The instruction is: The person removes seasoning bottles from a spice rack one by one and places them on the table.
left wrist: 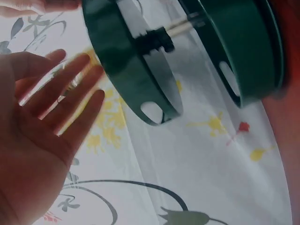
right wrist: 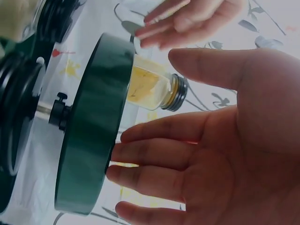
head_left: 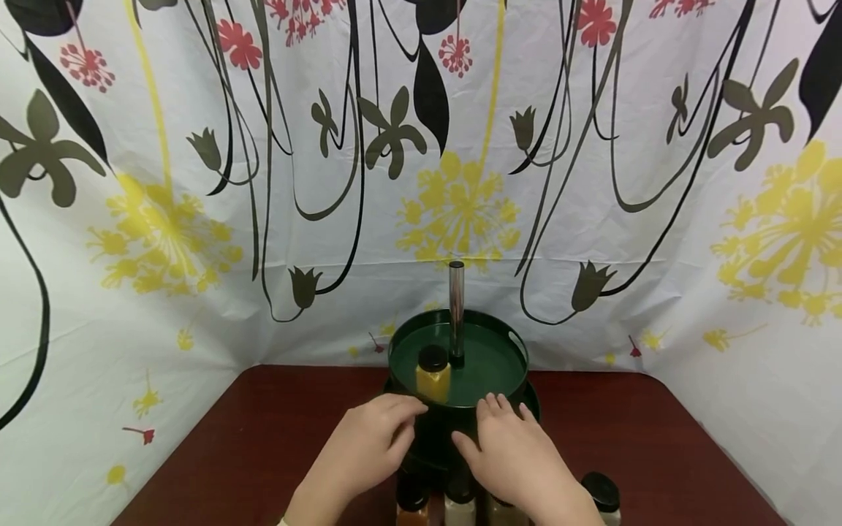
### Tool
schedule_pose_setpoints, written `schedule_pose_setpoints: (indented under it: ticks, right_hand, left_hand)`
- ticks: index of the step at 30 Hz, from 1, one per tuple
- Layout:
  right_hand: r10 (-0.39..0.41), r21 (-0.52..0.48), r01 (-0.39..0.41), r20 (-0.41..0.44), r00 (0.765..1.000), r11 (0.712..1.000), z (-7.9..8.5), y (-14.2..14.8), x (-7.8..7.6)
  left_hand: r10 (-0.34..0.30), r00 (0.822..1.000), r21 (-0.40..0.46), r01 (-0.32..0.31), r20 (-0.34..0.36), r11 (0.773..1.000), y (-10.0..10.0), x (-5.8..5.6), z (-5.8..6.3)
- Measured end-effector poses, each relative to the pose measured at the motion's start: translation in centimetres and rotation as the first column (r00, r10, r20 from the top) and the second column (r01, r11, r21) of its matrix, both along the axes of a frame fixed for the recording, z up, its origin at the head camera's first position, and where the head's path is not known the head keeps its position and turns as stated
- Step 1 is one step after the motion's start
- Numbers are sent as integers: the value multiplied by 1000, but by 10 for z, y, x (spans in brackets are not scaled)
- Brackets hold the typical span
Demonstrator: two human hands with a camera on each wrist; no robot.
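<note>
A two-tier green round stand carries a spice jar (head_left: 433, 381) of yellow powder with a black lid on its upper tray (head_left: 493, 369). My left hand (head_left: 378, 442) is at the front left of that tray's rim, close below the jar, its fingers extended in the left wrist view. At the front right, my right hand (head_left: 516, 449) has its fingertips right at the rim, with the thumb spread apart. Both palms face the stand and hold nothing. The lower tray (left wrist: 243, 51) sits beneath, mostly hidden by the upper one in the head view.
A metal pole (head_left: 457, 310) rises from the upper tray. Several black-lidded jars stand at the table's near side, including an orange-brown one (head_left: 412, 505) and one (head_left: 601, 495) by my right forearm. A flowered curtain (head_left: 395, 219) hangs behind the dark red table (head_left: 276, 416).
</note>
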State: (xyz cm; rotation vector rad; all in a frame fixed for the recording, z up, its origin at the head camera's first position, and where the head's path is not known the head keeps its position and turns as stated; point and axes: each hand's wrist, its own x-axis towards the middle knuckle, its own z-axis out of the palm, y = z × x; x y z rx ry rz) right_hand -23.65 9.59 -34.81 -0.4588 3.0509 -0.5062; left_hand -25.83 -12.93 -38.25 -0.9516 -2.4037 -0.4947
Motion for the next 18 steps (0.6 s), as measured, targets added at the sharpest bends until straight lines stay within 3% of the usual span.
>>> schedule_pose_setpoints:
  ticks: [3,6,10,18]
  right_hand:
    - [-33,10,33,-19,999,999,-1,5,-4]
    - [-58,18,58,-32,998,998,-2,10,-8]
    - [-72,12,72,-32,997,997,-2,15,-12]
    - [-70,-19,68,-70,995,997,-2,14,-13]
  left_hand:
    - [87,996,-64,-87,-13,994,-2,-4,-3]
    - [128,991,-121,-122,49,985,-2,-5,-6]
    - [135,983,-149,-116,128,982,-2,-5,-7]
    - [124,977,-173,-93,174,980,1,-5,-6]
